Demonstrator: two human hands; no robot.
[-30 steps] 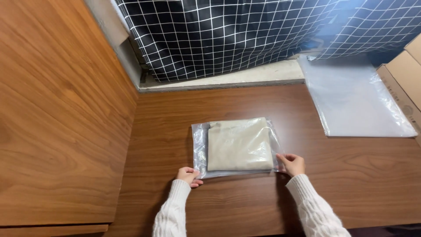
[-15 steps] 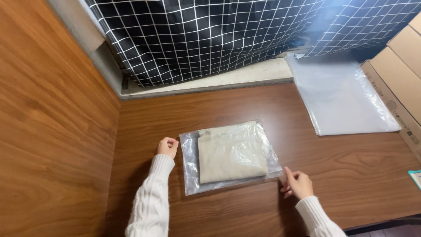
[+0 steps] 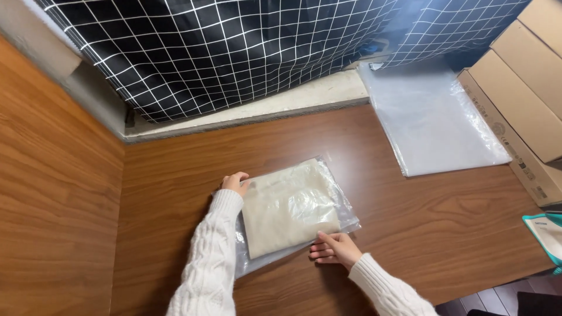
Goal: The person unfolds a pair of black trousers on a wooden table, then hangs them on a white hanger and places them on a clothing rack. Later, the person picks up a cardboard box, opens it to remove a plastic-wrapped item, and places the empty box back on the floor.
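I judge the bagged cloth light, soft and slippery, so my left hand and right hand press flat fingers on opposite corners.

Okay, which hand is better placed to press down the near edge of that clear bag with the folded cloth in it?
Right, probably. The right hand already lies at the near edge of the bag, fingertips on the plastic. The left hand is at the far left corner, with its arm stretched along the bag's left side.
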